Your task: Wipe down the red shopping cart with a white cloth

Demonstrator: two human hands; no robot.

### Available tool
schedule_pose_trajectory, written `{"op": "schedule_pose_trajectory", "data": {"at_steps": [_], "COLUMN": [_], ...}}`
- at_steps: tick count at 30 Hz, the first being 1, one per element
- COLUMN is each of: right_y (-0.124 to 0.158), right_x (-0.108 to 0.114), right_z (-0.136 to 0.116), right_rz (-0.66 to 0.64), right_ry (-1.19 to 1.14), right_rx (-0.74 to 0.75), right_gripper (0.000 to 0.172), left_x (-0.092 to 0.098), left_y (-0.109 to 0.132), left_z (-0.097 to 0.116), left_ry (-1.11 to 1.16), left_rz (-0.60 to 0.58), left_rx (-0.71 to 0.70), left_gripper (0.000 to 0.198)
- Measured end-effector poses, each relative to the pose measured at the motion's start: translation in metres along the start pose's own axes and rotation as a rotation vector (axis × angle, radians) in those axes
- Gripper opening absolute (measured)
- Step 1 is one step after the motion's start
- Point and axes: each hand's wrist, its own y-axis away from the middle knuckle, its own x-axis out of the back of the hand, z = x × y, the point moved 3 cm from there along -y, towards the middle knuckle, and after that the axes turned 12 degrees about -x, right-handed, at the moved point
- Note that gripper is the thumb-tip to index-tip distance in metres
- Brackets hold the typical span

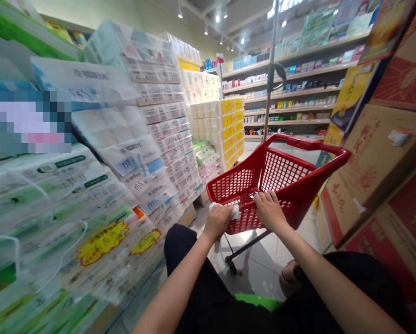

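Note:
A red plastic shopping cart stands in the aisle right in front of me, its basket showing nothing inside. My right hand is curled over the near rim of the basket. My left hand is closed on a white cloth and presses it against the near left corner of the rim. Both forearms reach forward over my dark trousers.
Tall stacks of wrapped tissue and toilet-paper packs line the left side, with yellow price tags low down. Red and brown cardboard boxes crowd the right. Shelves of goods stand at the aisle's far end. A metal pole rises behind the cart.

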Motion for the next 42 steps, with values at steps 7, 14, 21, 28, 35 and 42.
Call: {"op": "schedule_pose_trajectory", "data": {"at_steps": [7,14,21,28,35,42], "right_y": [-0.002,-0.005,-0.014,-0.018,0.003,0.017], "right_x": [-0.004,-0.004,-0.011,-0.010,-0.006,-0.008], "right_z": [-0.003,0.015,0.027,0.035,-0.002,0.010], "right_rz": [0.004,-0.016,-0.016,-0.040,-0.009,0.011], "right_ry": [0.039,-0.002,-0.047,0.002,-0.022,-0.278], "right_rx": [-0.041,0.022,0.047,0.055,0.004,0.089], "right_gripper": [0.021,0.025,0.032,0.027,0.025,0.036], "left_x": [-0.014,-0.013,-0.001,-0.015,-0.025,-0.018], "left_y": [-0.065,-0.061,-0.013,-0.018,-0.043,-0.035], "left_z": [0.035,0.030,0.002,0.025,0.061,0.059], "left_ry": [-0.100,-0.032,0.028,-0.019,-0.095,-0.041], "left_rz": [-0.020,-0.045,0.002,0.042,0.036,0.068], "left_rx": [0.096,0.072,0.006,0.083,0.119,-0.047], "left_gripper": [0.024,0.026,0.028,0.030,0.031,0.038]}}
